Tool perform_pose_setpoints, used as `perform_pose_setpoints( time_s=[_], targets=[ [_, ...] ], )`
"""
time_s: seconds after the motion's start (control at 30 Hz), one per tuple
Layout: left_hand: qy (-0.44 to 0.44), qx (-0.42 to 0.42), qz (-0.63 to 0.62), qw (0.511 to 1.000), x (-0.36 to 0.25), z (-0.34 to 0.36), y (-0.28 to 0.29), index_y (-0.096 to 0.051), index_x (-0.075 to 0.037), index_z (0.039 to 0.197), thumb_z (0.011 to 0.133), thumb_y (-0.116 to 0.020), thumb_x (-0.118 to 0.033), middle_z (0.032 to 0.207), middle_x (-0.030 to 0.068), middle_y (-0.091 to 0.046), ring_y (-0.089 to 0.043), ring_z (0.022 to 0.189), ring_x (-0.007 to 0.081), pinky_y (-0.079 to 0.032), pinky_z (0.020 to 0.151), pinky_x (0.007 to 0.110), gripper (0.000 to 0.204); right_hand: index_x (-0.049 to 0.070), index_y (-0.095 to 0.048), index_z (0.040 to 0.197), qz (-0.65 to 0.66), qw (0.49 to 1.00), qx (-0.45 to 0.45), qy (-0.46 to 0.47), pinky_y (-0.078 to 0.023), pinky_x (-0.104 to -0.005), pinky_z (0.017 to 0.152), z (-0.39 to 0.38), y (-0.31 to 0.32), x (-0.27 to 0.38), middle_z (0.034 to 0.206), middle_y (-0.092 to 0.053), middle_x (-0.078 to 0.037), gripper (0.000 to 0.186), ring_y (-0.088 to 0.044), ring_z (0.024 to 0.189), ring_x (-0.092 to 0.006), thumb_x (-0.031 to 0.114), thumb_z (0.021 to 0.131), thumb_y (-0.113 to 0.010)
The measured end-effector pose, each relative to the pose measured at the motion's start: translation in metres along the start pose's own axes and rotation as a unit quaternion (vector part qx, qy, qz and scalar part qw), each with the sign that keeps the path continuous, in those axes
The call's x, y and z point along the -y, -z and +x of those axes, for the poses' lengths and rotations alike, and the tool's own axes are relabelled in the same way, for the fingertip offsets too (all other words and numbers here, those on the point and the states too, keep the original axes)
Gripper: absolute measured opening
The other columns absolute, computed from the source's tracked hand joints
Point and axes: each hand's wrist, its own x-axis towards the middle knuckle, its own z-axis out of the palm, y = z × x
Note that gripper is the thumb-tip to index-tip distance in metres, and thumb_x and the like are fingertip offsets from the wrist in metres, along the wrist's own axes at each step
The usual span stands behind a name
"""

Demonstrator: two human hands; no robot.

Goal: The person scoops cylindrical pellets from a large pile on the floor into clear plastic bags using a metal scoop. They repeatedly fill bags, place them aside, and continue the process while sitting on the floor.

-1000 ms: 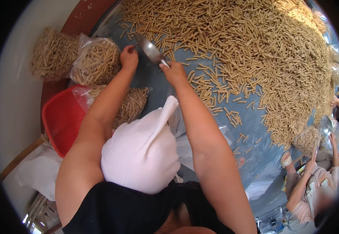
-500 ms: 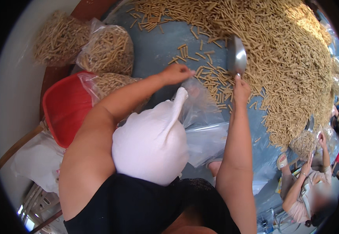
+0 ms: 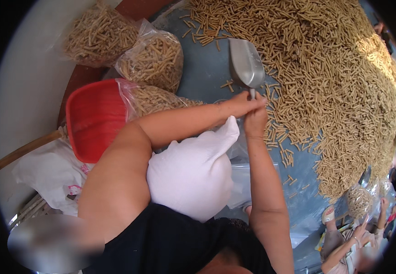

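Head camera view: a silver-grey metal scoop (image 3: 247, 61) lies just beyond the person's meeting hands, at their twelve o'clock. Its broad, straight-edged mouth faces away from the person, and its raised sides narrow toward a rounded back. Bare metal shows inside the bowl, dull near the mouth and brighter, with pale glints, toward the back. A short length of slim metal handle shows before the hands cover it. Whether the scoop touches the blue-grey floor (image 3: 205, 77) cannot be told.

The right hand (image 3: 256, 121) has its fingers curled closely around the handle. The left hand (image 3: 240, 104) reaches across to it, fingers overlapping the right hand; how far they are bent, and whether they grip the handle too, cannot be told.

A large heap of short, tan, stick-shaped pieces (image 3: 325, 82) spreads from twelve round to four o'clock of the hands, its near edge just beside the scoop. At ten o'clock stands a clear plastic bag filled with similar pieces (image 3: 154, 59); at nine, a red plastic basin (image 3: 97, 123); at seven, a rounded white cloth bulge with a twisted peak (image 3: 191, 178).
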Motion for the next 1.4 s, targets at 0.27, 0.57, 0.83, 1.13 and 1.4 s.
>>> perform_pose_setpoints(
  time_s=[0.27, 0.57, 0.83, 1.13, 1.4],
  targets=[
    [-0.09, -0.228, -0.082, 0.966, -0.004, 0.051, 0.054, -0.055, 0.006, 0.111, 0.099, -0.054, -0.03, 0.084, 0.0143, -0.069, -0.068, 0.081, 0.0241, -0.054, 0.069, 0.039, 0.038, 0.006, -0.049, 0.139, 0.034, 0.995, -0.052, 0.08, -0.051, -0.0417, 0.082, -0.017, -0.02, 0.032, 0.117, -0.06, -0.017, 0.046, -0.062, 0.098, -0.032, 0.014, 0.094, -0.054],
    [0.074, -0.575, 0.162, 0.799, 0.001, 0.155, 0.175, -0.034, 0.007, 0.133, 0.093, -0.057, -0.014, 0.12, 0.0274, -0.06, -0.063, 0.106, 0.0412, -0.051, 0.088, 0.049, 0.05, -0.001, -0.062, 0.119, 0.134, 0.982, 0.032, -0.13, -0.05, -0.0267, 0.074, -0.084, 0.069, -0.043, 0.086, -0.066, -0.007, 0.027, -0.06, 0.079, -0.0122, 0.012, 0.1, -0.049],
    [0.083, -0.419, 0.252, 0.868, -0.036, 0.141, 0.158, -0.044, 0.003, 0.129, 0.095, -0.057, -0.027, 0.121, 0.0257, -0.061, -0.062, 0.109, 0.0391, -0.049, 0.09, 0.046, 0.047, -0.001, -0.064, 0.113, 0.187, 0.97, 0.034, -0.154, -0.049, -0.0257, 0.068, -0.108, 0.079, -0.039, 0.08, -0.066, -0.006, 0.023, -0.06, 0.071, -0.0113, 0.012, 0.098, -0.051],
    [0.009, -0.141, 0.304, 0.942, -0.035, 0.187, 0.072, -0.049, 0.004, 0.13, 0.098, -0.055, -0.027, 0.121, 0.0246, -0.059, -0.062, 0.099, 0.0377, -0.051, 0.081, 0.049, 0.045, 0.0, -0.067, 0.108, 0.145, 0.982, 0.046, -0.112, -0.051, -0.0263, 0.067, -0.124, 0.072, -0.03, 0.077, -0.067, -0.006, 0.02, -0.062, 0.07, -0.0121, 0.008, 0.095, -0.054],
    [-0.079, -0.104, 0.341, 0.931, -0.053, 0.126, -0.012, -0.049, 0.005, 0.126, 0.096, -0.059, -0.025, 0.111, 0.0264, -0.062, -0.063, 0.1, 0.0385, -0.051, 0.083, 0.046, 0.044, -0.001, -0.066, 0.106, 0.105, 0.985, 0.111, -0.074, -0.05, -0.0283, 0.067, -0.139, 0.058, -0.002, 0.076, -0.067, -0.009, 0.018, -0.063, 0.069, -0.0143, 0.008, 0.093, -0.056]
  ],
)
